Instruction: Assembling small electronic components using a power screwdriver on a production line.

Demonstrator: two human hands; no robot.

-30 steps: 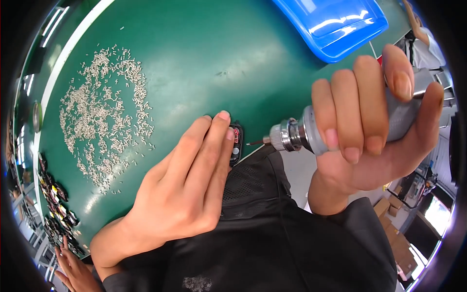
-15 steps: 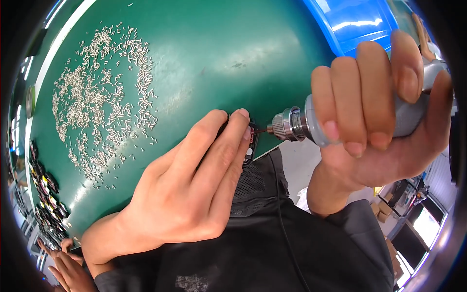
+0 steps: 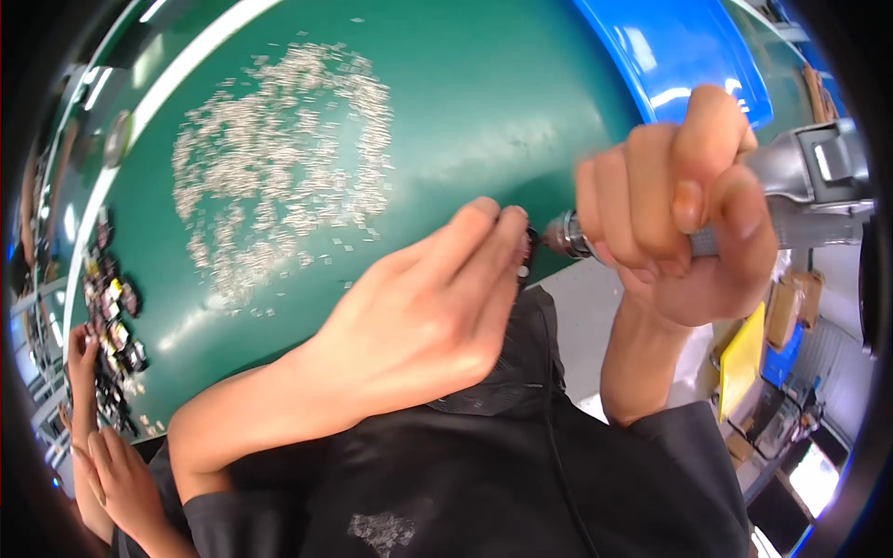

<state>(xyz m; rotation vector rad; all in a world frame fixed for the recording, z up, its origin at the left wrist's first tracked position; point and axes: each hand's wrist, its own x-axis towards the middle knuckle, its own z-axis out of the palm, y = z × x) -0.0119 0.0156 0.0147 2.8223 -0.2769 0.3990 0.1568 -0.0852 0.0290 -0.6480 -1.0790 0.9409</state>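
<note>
My left hand [image 3: 437, 307] is closed, its fingertips pinching a small black part [image 3: 532, 253] at the near edge of the green table. Most of that part is hidden behind the fingers. A grey electric screwdriver [image 3: 781, 219] lies in my right hand [image 3: 674, 205], whose fingers wrap round its body. Its metal chuck [image 3: 569, 234] points left, close to the black part. Blur hides whether the bit touches the part.
Many small silver screws [image 3: 270, 167] lie scattered on the green table [image 3: 465, 102]. A blue tray [image 3: 693, 56] stands at the far right. At the left edge are a heap of small dark parts [image 3: 112, 325] and another person's hands [image 3: 121, 484].
The whole view has shifted, so the screws appear further right. My right hand has turned about the screwdriver, and its chuck is nearer my left fingertips. Another person's hand now reaches the dark heap.
</note>
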